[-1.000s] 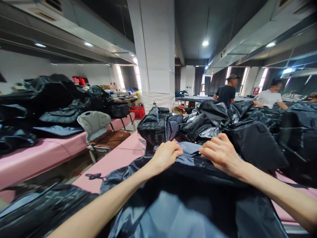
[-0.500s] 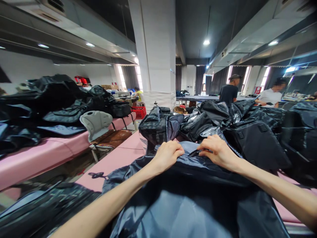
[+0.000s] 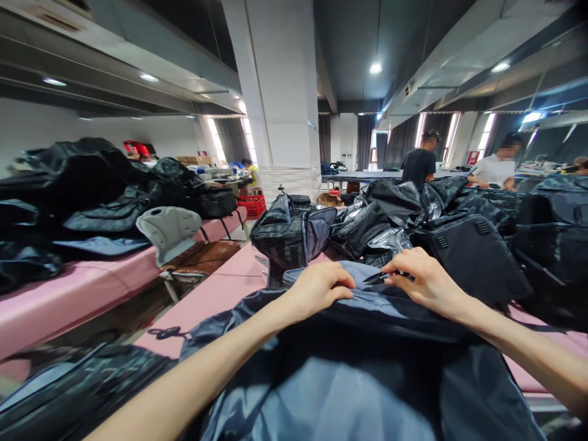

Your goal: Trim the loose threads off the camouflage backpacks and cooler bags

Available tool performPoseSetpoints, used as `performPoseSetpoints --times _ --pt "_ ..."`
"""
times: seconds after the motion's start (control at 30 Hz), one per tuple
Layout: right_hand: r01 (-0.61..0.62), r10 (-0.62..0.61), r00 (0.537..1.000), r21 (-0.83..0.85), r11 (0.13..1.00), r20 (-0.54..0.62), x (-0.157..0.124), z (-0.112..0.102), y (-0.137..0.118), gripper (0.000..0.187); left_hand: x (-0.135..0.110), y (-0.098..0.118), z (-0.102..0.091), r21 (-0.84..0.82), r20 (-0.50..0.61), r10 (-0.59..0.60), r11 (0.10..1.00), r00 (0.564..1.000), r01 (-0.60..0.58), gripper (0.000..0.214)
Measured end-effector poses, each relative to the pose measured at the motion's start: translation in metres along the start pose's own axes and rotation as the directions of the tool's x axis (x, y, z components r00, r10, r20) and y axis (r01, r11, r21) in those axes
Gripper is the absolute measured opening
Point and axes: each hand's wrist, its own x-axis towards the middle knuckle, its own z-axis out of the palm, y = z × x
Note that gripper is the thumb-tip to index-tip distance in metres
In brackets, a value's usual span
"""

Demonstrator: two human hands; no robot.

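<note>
Clutches the far rim of the grey-blue bag [image 3: 349,380] in the clenched left grip [image 3: 321,288]; pinches a thin black piece [image 3: 377,277], perhaps a zip pull, in the right grip [image 3: 422,282]. Has the bag spread on the pink worktop [image 3: 206,300], before heaped black bags [image 3: 468,257].

Black bags [image 3: 473,263] piled on pink tables [image 3: 59,300]; grey chair [image 3: 169,226], what looks like a red crate [image 3: 252,207], white pillar [image 3: 285,92], two people [image 3: 420,168] beyond.
</note>
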Motion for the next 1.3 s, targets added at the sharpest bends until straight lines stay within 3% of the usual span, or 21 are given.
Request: performPoseSetpoints --times 0.2,0.33,0.53,0.67,0.77,0.9,1.0,1.17,1.3 --pt "0.039 -0.038 0.999 -0.011 0.999 0.035 -0.007 0.000 -0.002 0.008 0.000 0.003 0.004 0.214 -0.019 0.150 0.966 0.988 -0.143 0.017" --pt "0.120 -0.115 0.991 -0.071 0.990 0.066 -0.007 0.000 -0.006 0.007 -0.006 0.004 0.006 0.370 -0.053 0.291 0.894 0.955 -0.252 0.022" --pt "0.214 -0.211 0.977 -0.198 0.957 0.034 -0.009 0.004 -0.008 0.009 -0.007 0.010 0.008 0.359 -0.135 0.398 0.873 0.907 -0.330 0.023" --pt "0.256 -0.258 0.966 -0.245 0.935 0.023 -0.010 0.007 -0.008 0.012 -0.004 0.014 0.013 0.256 -0.190 0.377 0.910 0.906 -0.325 0.020" --pt "0.167 -0.169 0.986 -0.133 0.977 -0.008 -0.012 0.000 -0.005 0.009 -0.003 0.015 0.012 0.112 -0.244 0.274 0.961 0.930 -0.254 0.020" --pt "0.000 0.000 0.998 0.011 1.000 -0.068 -0.025 -0.025 0.005 0.007 -0.003 0.014 0.008 -0.035 -0.120 0.121 0.991 0.985 -0.126 0.031" --pt "0.033 -0.037 0.998 -0.078 0.996 -0.055 -0.041 -0.036 0.009 0.009 -0.002 0.013 0.010 0.016 -0.034 0.119 0.993 0.992 -0.118 0.038" --pt "0.128 -0.137 0.990 -0.231 0.964 -0.021 -0.053 -0.031 0.006 0.016 0.000 0.012 0.014 0.061 -0.059 0.114 0.992 0.992 -0.110 0.027" --pt "0.168 -0.167 0.986 -0.228 0.959 0.024 -0.049 -0.028 0.005 0.020 -0.002 0.012 0.013 0.071 -0.046 0.132 0.989 0.990 -0.128 0.020"
